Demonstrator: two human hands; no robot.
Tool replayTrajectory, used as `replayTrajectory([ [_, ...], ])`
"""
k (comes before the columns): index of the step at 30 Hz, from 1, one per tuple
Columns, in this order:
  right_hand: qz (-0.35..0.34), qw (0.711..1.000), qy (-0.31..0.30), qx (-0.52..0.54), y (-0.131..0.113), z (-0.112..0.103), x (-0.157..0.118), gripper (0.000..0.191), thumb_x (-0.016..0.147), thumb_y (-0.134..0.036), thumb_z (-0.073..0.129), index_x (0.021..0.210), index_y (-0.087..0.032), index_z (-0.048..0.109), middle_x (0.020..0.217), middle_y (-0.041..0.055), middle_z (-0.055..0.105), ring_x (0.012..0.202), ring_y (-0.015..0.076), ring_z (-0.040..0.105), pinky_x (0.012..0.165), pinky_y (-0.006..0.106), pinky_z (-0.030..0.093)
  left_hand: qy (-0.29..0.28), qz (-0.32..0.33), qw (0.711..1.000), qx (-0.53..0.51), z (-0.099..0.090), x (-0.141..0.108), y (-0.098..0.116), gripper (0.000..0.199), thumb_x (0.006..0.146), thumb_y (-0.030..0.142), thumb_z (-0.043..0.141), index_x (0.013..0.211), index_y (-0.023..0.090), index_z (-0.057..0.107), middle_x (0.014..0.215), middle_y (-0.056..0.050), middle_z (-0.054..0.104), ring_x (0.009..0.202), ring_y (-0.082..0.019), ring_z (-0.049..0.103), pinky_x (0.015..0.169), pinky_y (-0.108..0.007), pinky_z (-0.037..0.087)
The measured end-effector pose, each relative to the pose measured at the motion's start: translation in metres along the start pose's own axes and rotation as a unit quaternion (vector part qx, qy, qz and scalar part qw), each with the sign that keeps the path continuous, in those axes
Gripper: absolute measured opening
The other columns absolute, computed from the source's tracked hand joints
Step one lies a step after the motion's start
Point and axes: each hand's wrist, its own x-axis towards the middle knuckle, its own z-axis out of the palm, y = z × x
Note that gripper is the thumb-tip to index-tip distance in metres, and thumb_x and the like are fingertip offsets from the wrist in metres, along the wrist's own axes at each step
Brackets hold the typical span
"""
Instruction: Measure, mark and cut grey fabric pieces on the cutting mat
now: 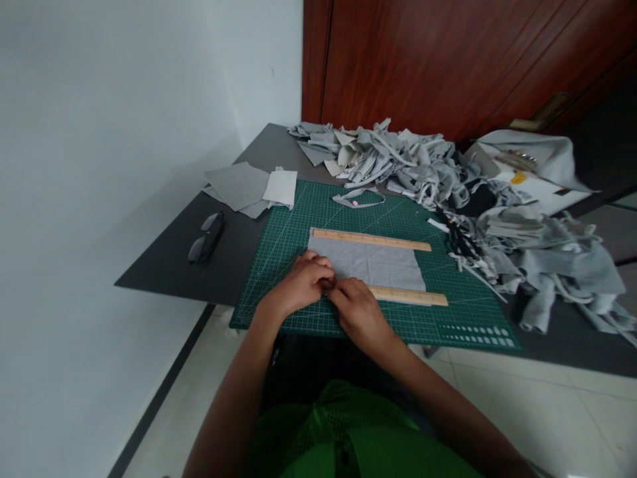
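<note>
A grey rectangular cloth lies flat on the green cutting mat. One wooden ruler rests along its far edge, and a second wooden ruler along its near edge. My left hand and my right hand meet at the cloth's near left corner, over the left end of the nearer ruler. Fingers of both hands are curled and pinched together there. Whatever sits between the fingertips is hidden, so I cannot tell if it is the cloth's edge.
Grey fabric scraps are heaped along the back, with more folded cloth at right. A white box stands behind it. A thin fabric strip lies on the mat. Glasses and flat fabric pieces lie at left.
</note>
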Motion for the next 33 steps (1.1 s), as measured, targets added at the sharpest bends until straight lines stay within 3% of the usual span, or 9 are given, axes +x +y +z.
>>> replayTrajectory([
  [7,0.010,0.999,-0.017,-0.044,-0.001,-0.015,-0.010,0.028,0.095,0.001,0.053,0.102,-0.018,0.071,0.107,0.0114,0.071,0.097,0.0270,0.058,0.088,0.040,0.049,-0.003,-0.012,1.000,-0.012,0.000,0.001,0.000,0.025,0.088,0.004,0.060,0.077,0.023,0.071,0.090,0.001,0.070,0.099,-0.021,0.051,0.092,-0.035,0.040],
  [14,0.024,0.998,-0.012,-0.064,0.016,-0.023,-0.031,0.032,0.091,0.004,0.052,0.099,-0.018,0.073,0.102,0.0126,0.068,0.092,0.0275,0.057,0.084,0.041,0.050,-0.003,-0.010,1.000,-0.018,0.001,-0.001,-0.001,0.024,0.093,0.009,0.060,0.081,0.025,0.074,0.092,0.001,0.071,0.100,-0.021,0.052,0.095,-0.036,0.039],
  [23,0.082,0.996,0.023,0.024,0.049,-0.032,-0.060,0.031,0.093,0.001,0.046,0.099,-0.018,0.069,0.099,0.0112,0.066,0.093,0.0267,0.060,0.083,0.041,0.052,-0.021,-0.019,0.999,-0.014,-0.002,0.001,0.001,0.025,0.093,0.010,0.057,0.080,0.024,0.073,0.092,0.001,0.071,0.100,-0.021,0.051,0.097,-0.036,0.038],
  [29,0.145,0.980,0.092,0.104,0.050,-0.036,-0.062,0.013,0.100,-0.012,0.051,0.100,-0.023,0.057,0.100,0.0091,0.068,0.095,0.0260,0.066,0.085,0.042,0.055,-0.013,-0.019,1.000,-0.010,-0.002,0.000,0.002,0.025,0.092,0.009,0.057,0.082,0.024,0.074,0.095,0.000,0.070,0.102,-0.021,0.051,0.097,-0.036,0.039],
  [33,0.165,0.976,0.076,0.119,0.049,-0.032,-0.063,0.011,0.103,-0.016,0.047,0.106,-0.024,0.054,0.110,0.0112,0.074,0.102,0.0269,0.070,0.088,0.044,0.057,-0.016,-0.036,0.999,0.024,-0.004,0.000,0.010,0.026,0.090,0.006,0.058,0.080,0.023,0.073,0.092,0.000,0.070,0.100,-0.021,0.052,0.093,-0.036,0.039],
])
